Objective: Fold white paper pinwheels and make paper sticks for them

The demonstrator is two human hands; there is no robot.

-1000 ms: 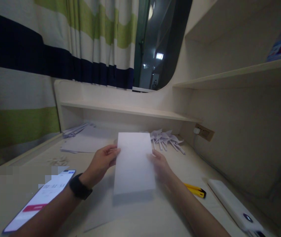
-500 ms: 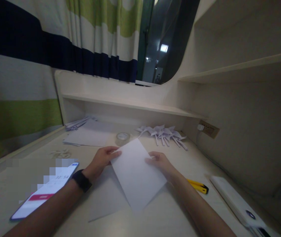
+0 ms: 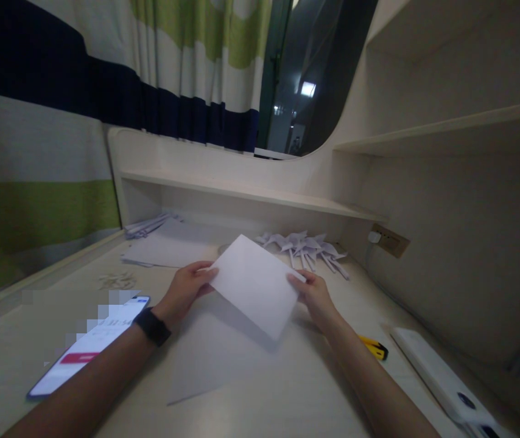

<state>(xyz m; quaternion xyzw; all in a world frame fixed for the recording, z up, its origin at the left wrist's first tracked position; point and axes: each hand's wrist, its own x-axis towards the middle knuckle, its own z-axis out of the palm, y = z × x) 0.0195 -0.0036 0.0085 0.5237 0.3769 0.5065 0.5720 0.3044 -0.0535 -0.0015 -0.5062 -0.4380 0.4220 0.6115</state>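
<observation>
Between my two hands a sheet of white paper (image 3: 254,286) is held up, tilted, above the desk. My left hand (image 3: 189,287) pinches its left corner, thumb on top. At the right corner my right hand (image 3: 313,295) grips it the same way. Beneath it another white sheet (image 3: 209,359) lies flat on the desk, partly covered by the held one. A roll of clear tape (image 3: 223,249) is mostly hidden behind the raised paper. Several folded paper pinwheels (image 3: 303,246) lie behind my right hand.
A lit phone (image 3: 91,347) lies by my left forearm, with small pale bits (image 3: 117,280) beyond it. A paper stack (image 3: 166,246) and rolled paper sticks (image 3: 150,225) sit at the back left. A yellow cutter (image 3: 374,348) and a white device (image 3: 442,377) are on the right.
The held sheet has turned and risen slightly, its far corner now covering most of the tape roll. My right hand has shifted right and now holds the sheet's right corner.
</observation>
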